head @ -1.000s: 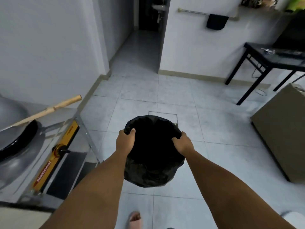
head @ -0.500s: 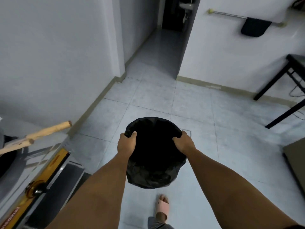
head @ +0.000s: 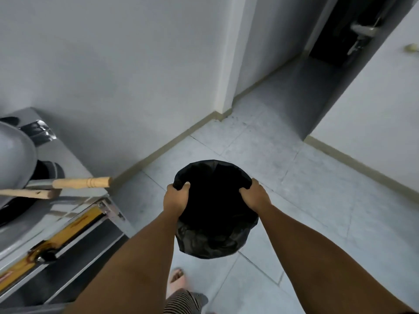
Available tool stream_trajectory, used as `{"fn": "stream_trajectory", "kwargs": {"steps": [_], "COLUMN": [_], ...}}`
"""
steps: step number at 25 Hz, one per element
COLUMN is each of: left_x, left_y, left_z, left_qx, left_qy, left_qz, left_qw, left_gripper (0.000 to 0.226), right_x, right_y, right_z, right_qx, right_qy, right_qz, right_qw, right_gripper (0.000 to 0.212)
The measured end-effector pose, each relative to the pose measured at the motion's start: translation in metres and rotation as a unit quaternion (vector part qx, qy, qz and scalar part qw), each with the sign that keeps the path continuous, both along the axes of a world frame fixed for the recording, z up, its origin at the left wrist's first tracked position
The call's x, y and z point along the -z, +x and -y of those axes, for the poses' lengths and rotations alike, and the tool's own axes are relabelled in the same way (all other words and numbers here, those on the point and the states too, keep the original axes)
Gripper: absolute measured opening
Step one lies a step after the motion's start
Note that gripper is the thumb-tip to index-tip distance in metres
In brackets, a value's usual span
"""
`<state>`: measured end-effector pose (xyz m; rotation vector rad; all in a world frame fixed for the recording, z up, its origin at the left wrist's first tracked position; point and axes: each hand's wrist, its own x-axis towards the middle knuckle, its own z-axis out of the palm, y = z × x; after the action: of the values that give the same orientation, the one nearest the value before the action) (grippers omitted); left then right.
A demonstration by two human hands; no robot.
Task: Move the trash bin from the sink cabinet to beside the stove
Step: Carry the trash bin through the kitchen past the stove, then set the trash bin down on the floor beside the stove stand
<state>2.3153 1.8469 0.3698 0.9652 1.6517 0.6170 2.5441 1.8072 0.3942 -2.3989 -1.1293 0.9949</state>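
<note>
A round trash bin (head: 215,214) lined with a black plastic bag hangs in the air above the tiled floor, in the middle of the view. My left hand (head: 176,198) grips its left rim and my right hand (head: 255,197) grips its right rim. The stove (head: 54,223), a steel unit with a yellow front strip and a black knob, stands at the lower left, just left of the bin. A grey wok (head: 15,159) sits on it. The bin's inside is dark and I cannot see its contents.
Two wooden handles (head: 81,182) stick out from the stove top toward the bin. A white wall with a beige skirting (head: 167,143) runs behind. A corridor and a dark doorway (head: 353,37) open at the upper right. My sandalled foot (head: 178,281) is below the bin.
The view has swung left and forward: the stove and wok fill more of the lower left, the black table has left the frame. Both hands keep the same hold on the bin.
</note>
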Motion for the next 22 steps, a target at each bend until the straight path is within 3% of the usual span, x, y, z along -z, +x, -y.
{"fn": "stream_trajectory", "kwargs": {"steps": [11,18,22], "left_x": [0.023,0.041,0.083], "left_y": [-0.028,-0.034,-0.036], "left_z": [-0.142,-0.185,-0.210], "left_qx": [-0.124,-0.271,-0.330], "left_qy": [-0.010,0.002,-0.026], "left_qz": [0.015,0.005,0.001], "left_qw": [0.992,0.963,0.944], "left_gripper": [0.057,0.052,0.057], "right_x": [0.031,0.055,0.098], "right_y": [-0.022,-0.042,-0.056], "right_z": [-0.197,-0.293,-0.342], "right_qx": [-0.123,-0.236,-0.275], "right_qy": [-0.010,-0.024,-0.033], "right_qz": [-0.021,-0.041,-0.042], "right_qw": [0.992,0.971,0.960], "right_gripper": [0.060,0.068,0.070]}}
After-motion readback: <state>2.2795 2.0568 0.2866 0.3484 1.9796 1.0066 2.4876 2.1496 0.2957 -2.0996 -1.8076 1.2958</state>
